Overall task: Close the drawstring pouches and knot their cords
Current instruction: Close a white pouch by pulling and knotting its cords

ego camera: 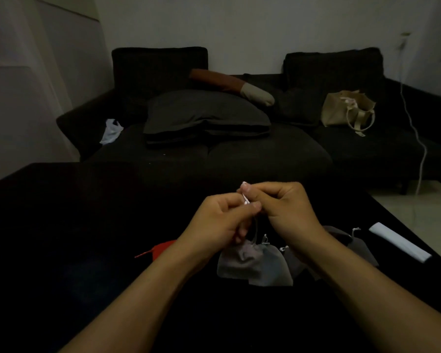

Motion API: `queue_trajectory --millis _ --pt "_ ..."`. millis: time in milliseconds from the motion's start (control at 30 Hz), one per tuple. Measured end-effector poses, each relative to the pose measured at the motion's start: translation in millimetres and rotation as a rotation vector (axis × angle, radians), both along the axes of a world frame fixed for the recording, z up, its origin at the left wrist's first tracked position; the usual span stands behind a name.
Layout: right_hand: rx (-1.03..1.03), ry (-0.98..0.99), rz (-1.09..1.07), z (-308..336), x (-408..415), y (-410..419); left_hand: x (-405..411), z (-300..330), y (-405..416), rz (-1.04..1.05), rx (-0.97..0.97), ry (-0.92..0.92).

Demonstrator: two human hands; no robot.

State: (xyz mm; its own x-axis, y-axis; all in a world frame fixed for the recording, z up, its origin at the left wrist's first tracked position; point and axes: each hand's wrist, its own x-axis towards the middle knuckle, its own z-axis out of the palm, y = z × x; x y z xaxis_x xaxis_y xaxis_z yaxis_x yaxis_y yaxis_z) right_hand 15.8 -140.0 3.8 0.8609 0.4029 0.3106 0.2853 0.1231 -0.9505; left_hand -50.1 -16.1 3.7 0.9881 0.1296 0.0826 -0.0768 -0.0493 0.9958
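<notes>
Above the dark table [61, 225], my left hand [219, 220] and my right hand [285, 207] meet and both pinch the pale cord [245, 198] of a light grey pouch [236, 262]. The pouch hangs below my hands, its neck gathered. A second grey pouch [273, 270] lies just behind and right of it. More dark grey pouches [359, 247] lie under and past my right forearm, partly hidden. A red pouch [162, 248] with a red cord lies left of my left wrist.
A white flat object [400, 242] lies near the table's right edge. Beyond the table stands a dark sofa [239, 154] with cushions, a beige tote bag [346, 110] and a white plastic bag [111, 132]. A white cable [418, 138] hangs down on the right.
</notes>
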Motion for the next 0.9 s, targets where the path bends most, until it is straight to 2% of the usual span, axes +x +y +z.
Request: queue_trajectory --millis 67,267,467,733,800,900 --pt "-0.064 0.002 0.045 1.1 2.5 -4.4 -0.5 -3.0 -0.7 0.011 0.083 -0.015" --pt "-0.079 0.138 0.091 3.0 6.4 -10.4 4.7 -3.3 1.8 0.092 -0.089 0.043" --pt "-0.145 0.040 -0.027 2.7 3.9 -7.6 6.8 -8.4 1.1 0.138 -0.089 0.043" --pt "-0.234 0.050 -0.066 8.4 -1.4 -5.4 9.8 -17.4 -5.0 0.227 -0.106 0.009" --pt "-0.233 0.108 -0.050 10.4 -2.8 -4.2 10.1 -17.7 -5.0 0.219 -0.110 0.000" --pt "-0.157 0.381 0.062 11.3 -3.2 -3.5 12.7 -19.5 -3.1 0.232 -0.129 0.016"
